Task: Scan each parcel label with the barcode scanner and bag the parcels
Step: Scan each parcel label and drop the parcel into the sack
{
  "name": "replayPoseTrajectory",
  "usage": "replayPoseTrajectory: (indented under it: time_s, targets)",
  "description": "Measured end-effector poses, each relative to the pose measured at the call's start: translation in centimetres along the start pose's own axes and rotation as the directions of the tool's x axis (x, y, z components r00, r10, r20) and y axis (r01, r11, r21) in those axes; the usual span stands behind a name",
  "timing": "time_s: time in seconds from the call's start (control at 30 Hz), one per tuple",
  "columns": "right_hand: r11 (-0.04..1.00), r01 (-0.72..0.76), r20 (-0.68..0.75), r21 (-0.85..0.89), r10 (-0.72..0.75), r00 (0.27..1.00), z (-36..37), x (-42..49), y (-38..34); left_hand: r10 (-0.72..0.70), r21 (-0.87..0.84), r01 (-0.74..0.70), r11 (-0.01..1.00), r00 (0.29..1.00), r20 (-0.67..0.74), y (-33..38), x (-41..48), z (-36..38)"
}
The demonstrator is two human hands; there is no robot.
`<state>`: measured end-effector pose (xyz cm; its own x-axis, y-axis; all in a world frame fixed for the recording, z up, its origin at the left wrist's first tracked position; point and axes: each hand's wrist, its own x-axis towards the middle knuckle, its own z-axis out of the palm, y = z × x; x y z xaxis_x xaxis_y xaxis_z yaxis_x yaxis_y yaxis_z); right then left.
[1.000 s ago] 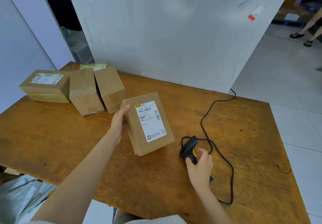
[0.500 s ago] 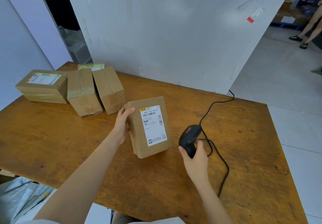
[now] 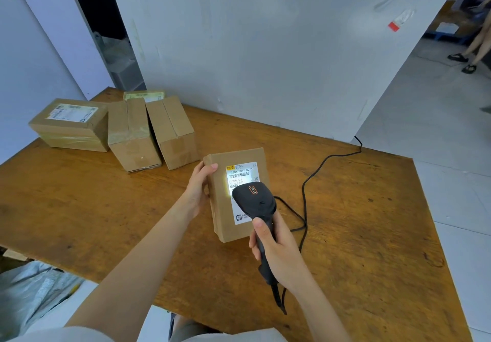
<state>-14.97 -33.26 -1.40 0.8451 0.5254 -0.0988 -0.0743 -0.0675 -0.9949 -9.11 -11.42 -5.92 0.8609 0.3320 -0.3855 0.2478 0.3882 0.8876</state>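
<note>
Four boxes [image 3: 132, 134] back-left; scanner [image 3: 255, 199] overlaps parcel [image 3: 221, 208] label [image 3: 240, 173].

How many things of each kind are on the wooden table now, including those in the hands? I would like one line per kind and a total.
Brown cardboard parcels: 5 (one mostly hidden behind the others)
Black handheld barcode scanner: 1
Total: 6

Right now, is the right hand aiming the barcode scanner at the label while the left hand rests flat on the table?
Not quite: in the head view the left hand grips the labelled parcel by its edge, not the table. The right hand does aim the barcode scanner at the label.
</note>
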Motion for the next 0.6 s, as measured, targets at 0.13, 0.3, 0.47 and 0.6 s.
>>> replayPoseTrajectory:
  time_s: [0.13, 0.3, 0.47, 0.6]
  targets:
    - [1.000, -0.008, -0.014, -0.025, 0.008, 1.000, 0.1, -0.2, 0.1, -0.013, -0.001, 0.013, 1.000, 1.000, -0.003, -0.2, 0.1, -0.2]
    - [1.000, -0.007, -0.016, -0.017, 0.007, 1.000, 0.2, -0.2, 0.3, -0.017, 0.004, 0.017, 1.000, 1.000, 0.000, -0.1, 0.1, 0.0]
    - [0.994, -0.009, -0.187, -0.104, -0.010, 0.982, -0.8, 0.1, 1.7, -0.008, -0.007, 0.008, 1.000, 1.000, -0.010, -0.1, 0.2, -0.2]
    - [0.914, -0.220, -0.453, -0.342, 0.045, 0.890, -3.4, 1.2, 5.5, -0.022, -0.042, 0.018, 0.999, 0.997, -0.075, -0.3, 0.2, -1.1]
